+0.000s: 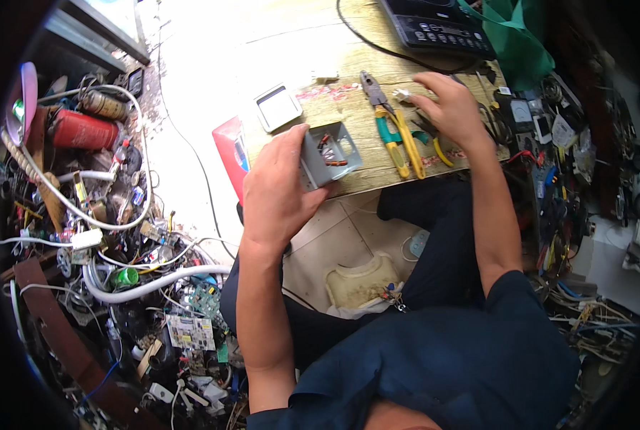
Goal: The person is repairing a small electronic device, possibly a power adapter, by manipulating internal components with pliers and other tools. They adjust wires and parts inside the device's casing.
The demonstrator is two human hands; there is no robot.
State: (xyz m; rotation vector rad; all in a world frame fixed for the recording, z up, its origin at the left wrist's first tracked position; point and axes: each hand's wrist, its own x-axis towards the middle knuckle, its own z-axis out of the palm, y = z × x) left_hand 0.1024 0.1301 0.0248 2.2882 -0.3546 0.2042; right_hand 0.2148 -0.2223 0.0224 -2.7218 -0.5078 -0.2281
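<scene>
My left hand point(277, 188) holds a small grey plastic box point(330, 153) with red wires inside, lifted at the near edge of a low wooden board point(348, 107). My right hand point(452, 109) reaches over the board with fingers curled down onto it, beside a small white connector point(401, 94). Yellow-handled pliers point(398, 132) and teal-handled pliers point(386, 132) lie between my two hands. Whether the right fingers grip anything is hidden.
A grey cover plate point(277, 107) lies on the board's left end, a black induction cooker point(438, 27) at its far end, a green bag point(517, 39) beside it. A heap of wires, circuit boards and a red canister point(83, 130) fills the left floor; more cables right.
</scene>
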